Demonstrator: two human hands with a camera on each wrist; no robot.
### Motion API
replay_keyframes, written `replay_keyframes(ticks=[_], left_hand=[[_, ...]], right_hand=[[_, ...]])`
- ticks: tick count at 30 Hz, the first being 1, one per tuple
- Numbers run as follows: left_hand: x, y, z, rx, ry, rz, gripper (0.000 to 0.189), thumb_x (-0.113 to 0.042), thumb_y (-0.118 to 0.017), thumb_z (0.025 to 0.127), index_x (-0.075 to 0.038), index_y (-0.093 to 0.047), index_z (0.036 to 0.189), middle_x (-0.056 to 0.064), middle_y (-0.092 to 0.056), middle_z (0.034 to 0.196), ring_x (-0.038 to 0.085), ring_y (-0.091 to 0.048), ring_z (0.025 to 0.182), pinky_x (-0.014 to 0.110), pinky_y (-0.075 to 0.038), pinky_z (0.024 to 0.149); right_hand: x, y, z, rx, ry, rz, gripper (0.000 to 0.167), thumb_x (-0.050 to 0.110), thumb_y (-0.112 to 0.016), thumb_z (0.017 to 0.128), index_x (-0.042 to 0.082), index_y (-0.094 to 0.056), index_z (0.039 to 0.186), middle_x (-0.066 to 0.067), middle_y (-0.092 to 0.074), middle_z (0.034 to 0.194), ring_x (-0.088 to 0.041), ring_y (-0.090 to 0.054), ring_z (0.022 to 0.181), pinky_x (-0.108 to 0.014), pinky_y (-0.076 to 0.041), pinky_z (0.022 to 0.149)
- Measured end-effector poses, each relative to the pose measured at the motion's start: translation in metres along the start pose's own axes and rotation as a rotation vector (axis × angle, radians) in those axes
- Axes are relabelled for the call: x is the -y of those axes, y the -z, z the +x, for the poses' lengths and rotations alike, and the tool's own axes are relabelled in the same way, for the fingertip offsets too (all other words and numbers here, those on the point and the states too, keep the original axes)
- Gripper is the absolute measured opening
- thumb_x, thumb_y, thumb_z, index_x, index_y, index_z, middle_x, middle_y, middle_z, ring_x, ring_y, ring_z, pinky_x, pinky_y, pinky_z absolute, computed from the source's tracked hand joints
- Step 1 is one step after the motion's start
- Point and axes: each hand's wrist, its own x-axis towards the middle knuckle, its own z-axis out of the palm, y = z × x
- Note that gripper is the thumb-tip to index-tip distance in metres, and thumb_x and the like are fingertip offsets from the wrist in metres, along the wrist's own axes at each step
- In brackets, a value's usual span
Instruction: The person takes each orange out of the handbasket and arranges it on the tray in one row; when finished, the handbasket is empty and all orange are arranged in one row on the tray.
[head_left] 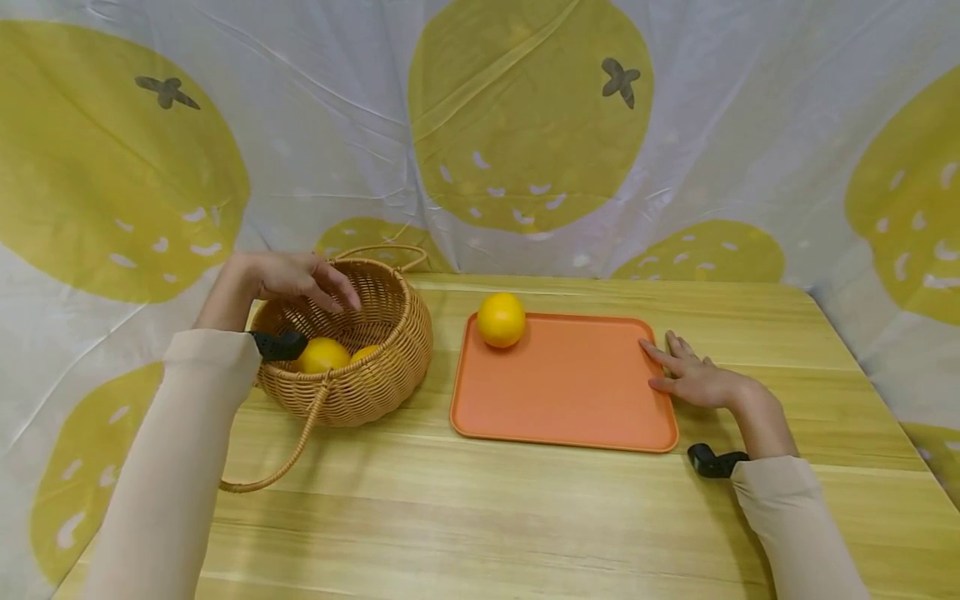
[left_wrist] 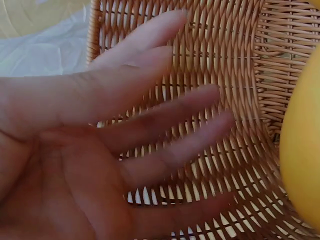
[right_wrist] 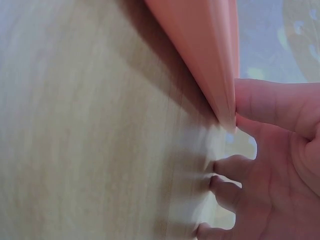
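Head cam: left of frame, my left hand (head_left: pixel 303 277) is loosely spread over the basket (head_left: pixel 401 371); right of centre, my right hand (head_left: pixel 703 382) is splayed, touching the tray (head_left: pixel 562 387).

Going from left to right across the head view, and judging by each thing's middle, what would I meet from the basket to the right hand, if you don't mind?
Wicker basket → round yellow-orange fruit on the tray → orange tray → right hand.
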Motion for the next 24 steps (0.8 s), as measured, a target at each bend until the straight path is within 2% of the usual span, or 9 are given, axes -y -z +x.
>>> replay_keyframes(ticks=[3, 6, 8, 11, 14, 17, 19, 22, 24], left_hand=[[0.005, -0.001, 0.001, 0.074, 0.072, -0.021, 0.031, -0.015, -0.062, 0.104, -0.005, -0.068, 0.133, 0.012, -0.055, 0.151, 0.031, -0.044, 0.144, 0.047, -0.045, 0.113], [0.008, -0.002, 0.003, 0.146, 0.131, -0.034, 0.032, -0.017, -0.064, 0.103, -0.006, -0.068, 0.133, 0.012, -0.056, 0.151, 0.031, -0.042, 0.146, 0.046, -0.046, 0.112], [0.010, -0.003, 0.003, 0.183, 0.168, -0.042, 0.033, -0.018, -0.065, 0.102, -0.007, -0.068, 0.133, 0.011, -0.056, 0.150, 0.029, -0.045, 0.142, 0.043, -0.049, 0.106], [0.012, -0.005, 0.004, 0.216, 0.220, -0.063, 0.034, -0.018, -0.068, 0.100, -0.009, -0.068, 0.133, 0.009, -0.057, 0.150, 0.023, -0.049, 0.130, 0.034, -0.052, 0.089], [0.014, -0.006, 0.005, 0.233, 0.220, -0.062, 0.036, -0.018, -0.071, 0.099, -0.009, -0.068, 0.134, 0.009, -0.056, 0.151, 0.020, -0.049, 0.119, 0.031, -0.048, 0.077], [0.014, -0.007, 0.006, 0.241, 0.207, -0.048, 0.037, -0.019, -0.072, 0.098, -0.009, -0.069, 0.134, 0.008, -0.055, 0.152, 0.019, -0.048, 0.123, 0.031, -0.049, 0.080], [0.013, -0.007, 0.007, 0.246, 0.199, -0.034, 0.038, -0.020, -0.073, 0.097, -0.009, -0.069, 0.134, 0.006, -0.056, 0.151, 0.021, -0.048, 0.131, 0.032, -0.051, 0.087], [0.013, -0.008, 0.008, 0.269, 0.172, -0.009, 0.041, -0.020, -0.074, 0.096, -0.009, -0.069, 0.135, 0.007, -0.056, 0.152, 0.028, -0.043, 0.145, 0.038, -0.049, 0.105], [0.014, -0.009, 0.009, 0.286, 0.162, -0.008, 0.042, -0.020, -0.074, 0.097, -0.008, -0.068, 0.137, 0.009, -0.054, 0.155, 0.034, -0.036, 0.152, 0.044, -0.042, 0.118]], right_hand=[[0.000, 0.000, 0.000, 0.000, 0.000, 0.001, 0.078, 0.034, -0.052, 0.109, -0.002, -0.010, 0.164, -0.039, 0.021, 0.163, -0.058, 0.022, 0.150, -0.079, 0.013, 0.113], [0.001, 0.000, 0.000, -0.001, 0.001, -0.001, 0.078, 0.034, -0.052, 0.109, -0.003, -0.010, 0.164, -0.039, 0.021, 0.163, -0.058, 0.022, 0.150, -0.079, 0.013, 0.113], [0.002, 0.000, 0.001, 0.001, 0.004, -0.002, 0.078, 0.034, -0.052, 0.109, -0.002, -0.010, 0.164, -0.039, 0.020, 0.163, -0.058, 0.022, 0.150, -0.079, 0.013, 0.113], [0.002, 0.000, 0.002, 0.004, 0.005, -0.004, 0.079, 0.035, -0.052, 0.109, -0.002, -0.010, 0.164, -0.039, 0.020, 0.163, -0.057, 0.022, 0.151, -0.079, 0.013, 0.113], [0.002, -0.001, 0.002, 0.004, 0.007, -0.001, 0.079, 0.035, -0.052, 0.109, -0.002, -0.010, 0.164, -0.039, 0.021, 0.163, -0.057, 0.022, 0.151, -0.079, 0.013, 0.113], [0.002, 0.000, 0.001, 0.001, 0.004, 0.007, 0.079, 0.035, -0.052, 0.109, -0.002, -0.010, 0.164, -0.039, 0.022, 0.163, -0.057, 0.023, 0.150, -0.079, 0.014, 0.113], [0.001, 0.000, 0.001, 0.000, 0.002, 0.009, 0.079, 0.034, -0.052, 0.109, -0.002, -0.010, 0.164, -0.039, 0.022, 0.163, -0.057, 0.023, 0.150, -0.079, 0.014, 0.113], [0.000, 0.000, 0.000, -0.002, -0.002, 0.011, 0.078, 0.033, -0.052, 0.109, -0.002, -0.010, 0.164, -0.038, 0.022, 0.163, -0.057, 0.023, 0.150, -0.079, 0.014, 0.113], [-0.001, 0.000, 0.000, -0.001, -0.003, 0.014, 0.078, 0.033, -0.052, 0.109, -0.002, -0.010, 0.164, -0.038, 0.022, 0.163, -0.057, 0.023, 0.150, -0.079, 0.014, 0.113]])
